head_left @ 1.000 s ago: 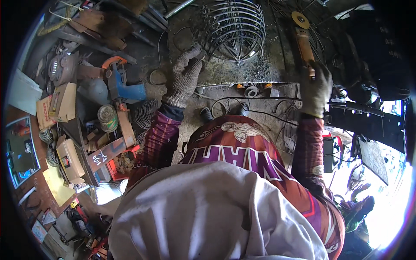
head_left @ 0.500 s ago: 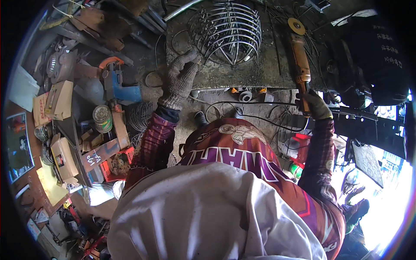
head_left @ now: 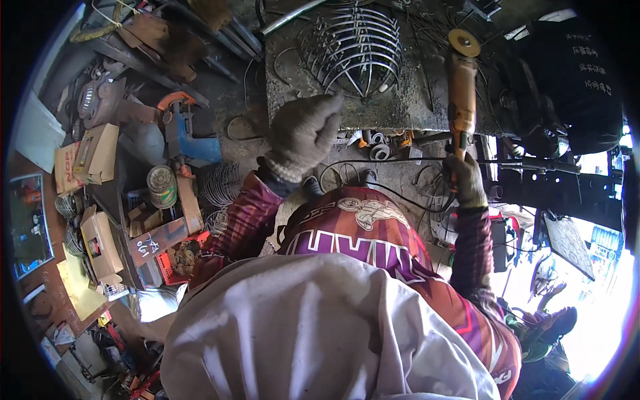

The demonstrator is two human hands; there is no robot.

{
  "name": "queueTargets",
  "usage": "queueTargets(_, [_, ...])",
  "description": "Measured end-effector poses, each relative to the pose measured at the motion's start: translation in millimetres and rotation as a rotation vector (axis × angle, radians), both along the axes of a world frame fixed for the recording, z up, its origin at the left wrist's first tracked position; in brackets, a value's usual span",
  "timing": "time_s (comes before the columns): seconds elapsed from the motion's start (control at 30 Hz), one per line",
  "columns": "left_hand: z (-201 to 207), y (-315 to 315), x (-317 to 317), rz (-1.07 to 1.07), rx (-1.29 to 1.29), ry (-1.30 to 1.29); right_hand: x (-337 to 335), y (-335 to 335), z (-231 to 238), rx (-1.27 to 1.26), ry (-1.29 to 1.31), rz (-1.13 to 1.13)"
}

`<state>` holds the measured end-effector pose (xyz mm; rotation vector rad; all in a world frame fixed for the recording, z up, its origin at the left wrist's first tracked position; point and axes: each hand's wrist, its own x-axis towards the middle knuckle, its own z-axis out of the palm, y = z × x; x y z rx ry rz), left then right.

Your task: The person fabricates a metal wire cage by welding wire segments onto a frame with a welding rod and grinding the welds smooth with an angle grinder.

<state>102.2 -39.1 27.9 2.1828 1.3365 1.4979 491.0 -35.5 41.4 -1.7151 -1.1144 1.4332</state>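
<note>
My right hand point(head_left: 469, 180), in a grey work glove, grips the rear handle of an orange angle grinder point(head_left: 463, 100). The grinder points away from me over the workbench point(head_left: 413, 115), its tan disc point(head_left: 464, 43) at the far end. My left hand point(head_left: 301, 137), gloved too, is raised in front of the bench's near edge with fingers curled together. Nothing shows in it, though the palm side is partly hidden. Beyond it on the bench lies a curved cage of bent metal rods point(head_left: 363, 50), ribs joined along a middle spine, narrowing to a point toward me.
A dark power cord point(head_left: 387, 160) loops from the grinder across in front of me. To the left stand a blue and orange clamp-like tool point(head_left: 190, 137), a paint can point(head_left: 161, 187), coiled wire point(head_left: 221, 183) and a red crate point(head_left: 177, 260). A person in dark clothes point(head_left: 573, 87) is at the right.
My left hand has come nearer and to the right, off the bench edge. My right hand has shifted slightly left and toward me, and the grinder stands straighter.
</note>
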Motion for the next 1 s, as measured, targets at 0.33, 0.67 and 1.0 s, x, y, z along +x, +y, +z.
queueTargets(0.33, [57, -27, 169, -0.746, -0.598, -0.945, -53, -116, 28, 0.626, -0.753, -0.078])
queueTargets(0.67, [18, -76, 174, -0.737, -0.951, -1.197, -29, -135, 47, -0.166, 0.417, 0.282])
queueTargets(1.0, [-25, -98, 154, -0.597, -1.081, -1.406, -73, -144, 54, -0.228, -0.057, 0.330])
